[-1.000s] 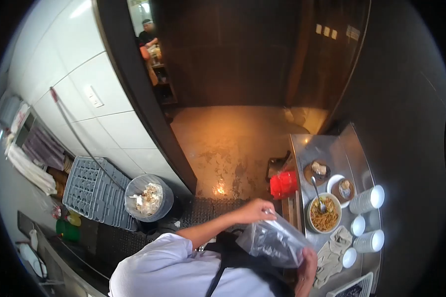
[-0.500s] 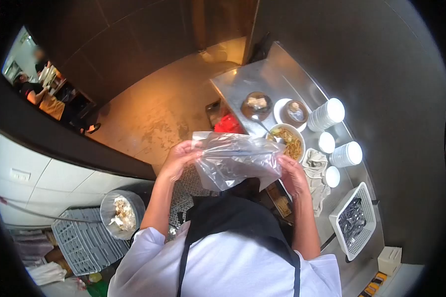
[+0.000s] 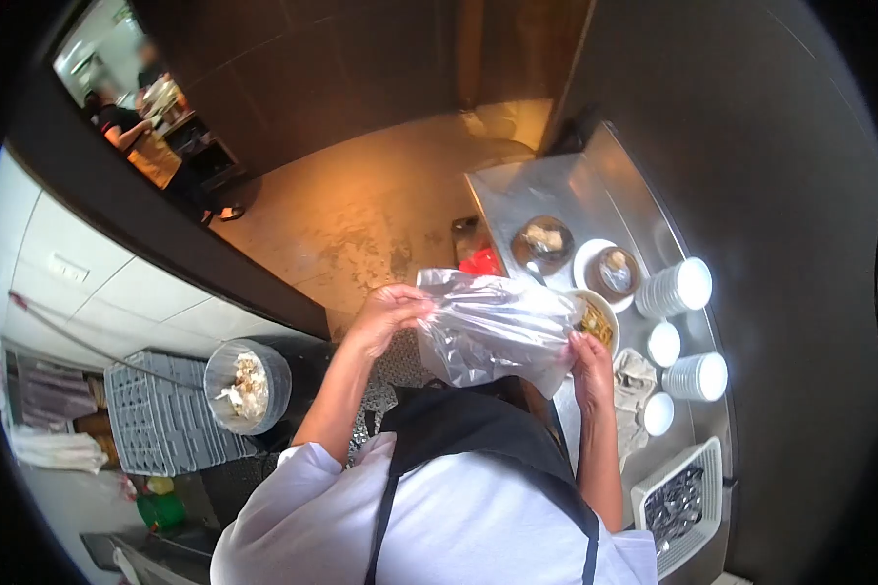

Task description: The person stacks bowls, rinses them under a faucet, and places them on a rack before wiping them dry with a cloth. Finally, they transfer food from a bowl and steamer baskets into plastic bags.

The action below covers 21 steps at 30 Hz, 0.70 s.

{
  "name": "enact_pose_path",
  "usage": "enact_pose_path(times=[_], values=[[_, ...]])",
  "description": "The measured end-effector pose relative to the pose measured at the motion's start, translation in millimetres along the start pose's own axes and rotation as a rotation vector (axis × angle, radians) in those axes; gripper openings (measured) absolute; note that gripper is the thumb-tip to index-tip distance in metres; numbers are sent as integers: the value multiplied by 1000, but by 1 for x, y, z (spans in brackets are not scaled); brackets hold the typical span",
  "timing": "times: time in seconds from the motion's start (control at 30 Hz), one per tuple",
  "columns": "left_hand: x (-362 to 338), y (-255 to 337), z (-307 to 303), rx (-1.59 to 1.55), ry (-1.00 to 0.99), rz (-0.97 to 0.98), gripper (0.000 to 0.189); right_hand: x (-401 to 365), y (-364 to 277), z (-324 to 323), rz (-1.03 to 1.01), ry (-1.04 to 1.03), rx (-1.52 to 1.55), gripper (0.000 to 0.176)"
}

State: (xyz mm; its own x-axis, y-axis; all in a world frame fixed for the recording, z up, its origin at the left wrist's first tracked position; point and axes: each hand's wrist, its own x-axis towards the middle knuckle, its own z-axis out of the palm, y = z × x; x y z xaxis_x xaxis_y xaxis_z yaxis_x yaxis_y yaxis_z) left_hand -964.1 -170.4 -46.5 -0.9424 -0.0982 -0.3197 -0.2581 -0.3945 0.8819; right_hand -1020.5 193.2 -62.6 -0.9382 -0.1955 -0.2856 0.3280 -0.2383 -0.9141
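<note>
A clear plastic bag [image 3: 498, 327] is stretched between both hands in front of my apron. My left hand [image 3: 392, 314] pinches its upper left edge, fingers closed. The right-hand edge is gripped by my right hand [image 3: 589, 363], with the fingers closed on the plastic. Just beyond the bag, partly covered by it, a white bowl of noodle-like food [image 3: 597, 327] stands on the steel counter [image 3: 517, 195]. Farther along the counter are a dark bowl with pale food [image 3: 544, 242] and a brown bowl [image 3: 613, 273] on a white plate.
Stacked white bowls [image 3: 675, 288] and folded cloths [image 3: 634, 378] line the counter's right side. A white basket [image 3: 702, 478] holds dark wrapped items. At left are a clear bin with waste [image 3: 249, 388] and grey crates [image 3: 166, 414]. Two people [image 3: 132, 122] stand in the far room.
My view has turned, so the surroundings appear shifted. The bag is pulled tauter into lengthwise folds and covers more of the noodle bowl. Both hands keep hold of it.
</note>
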Motion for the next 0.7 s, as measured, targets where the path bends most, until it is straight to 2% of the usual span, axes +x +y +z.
enact_pose_path(times=[0.1, 0.13, 0.2, 0.23, 0.27, 0.33, 0.4, 0.47, 0.53, 0.7], values=[[0, -7, 4, 75, 76, 62, 12, 10, 3, 0, -3, -4, -114, 19], [0, -10, 4, 122, 107, 96, 13, 17, 8, -1, 23, 30, -209, 24], [-9, -1, 12, -65, 97, 98, 13, 27, 24, 8, -360, 180, -538, 37], [-11, 0, 13, -64, 93, 129, 13, 15, 3, 32, -726, 315, -884, 41], [-13, 0, 14, -64, 81, 155, 13, 11, -6, 46, -890, 395, -983, 35], [-17, 4, 24, -70, 86, 170, 13, -1, -14, 64, -606, 172, -824, 33], [-22, 4, 43, -47, 73, 155, 15, -18, -31, 103, -411, -155, -672, 27], [-27, 0, 65, 45, 51, 210, 18, -33, -46, 142, -287, -375, -603, 23], [-30, -7, 78, 102, 35, 230, 25, -22, -20, 141, -82, -423, -290, 20], [-30, -6, 68, 74, -48, 197, 28, -23, -28, 144, -28, -433, -245, 6]])
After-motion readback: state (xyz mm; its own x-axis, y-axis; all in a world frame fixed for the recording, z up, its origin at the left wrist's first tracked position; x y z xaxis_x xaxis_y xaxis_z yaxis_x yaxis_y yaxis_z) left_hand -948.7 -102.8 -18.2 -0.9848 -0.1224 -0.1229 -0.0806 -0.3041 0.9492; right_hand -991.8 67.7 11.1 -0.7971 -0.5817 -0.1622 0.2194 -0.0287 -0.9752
